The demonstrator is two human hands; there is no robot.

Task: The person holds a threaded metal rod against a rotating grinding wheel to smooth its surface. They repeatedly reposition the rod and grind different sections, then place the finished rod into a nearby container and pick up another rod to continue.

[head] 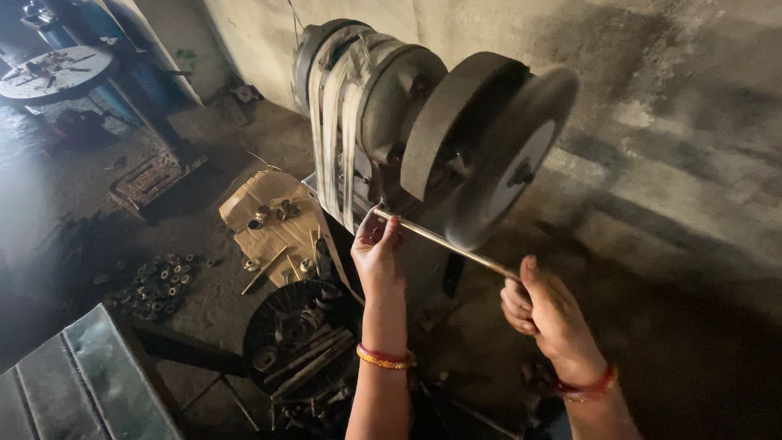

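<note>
A thin metal rod (444,242) lies across the lower edge of a large grey grinding wheel (505,159). My left hand (377,253) pinches the rod's left end. My right hand (544,310) is closed around its right end. Both wrists wear red and gold bangles. The wheel sits beside a second disc on a motor unit (375,90) that carries pale drive belts (334,138).
A round black basket (281,326) of metal rods and parts stands below the machine. Cardboard (269,212) with small metal rings lies on the floor, and a pile of rings (159,281) to the left. A metal sheet (81,383) is at bottom left. A concrete wall (668,106) is behind.
</note>
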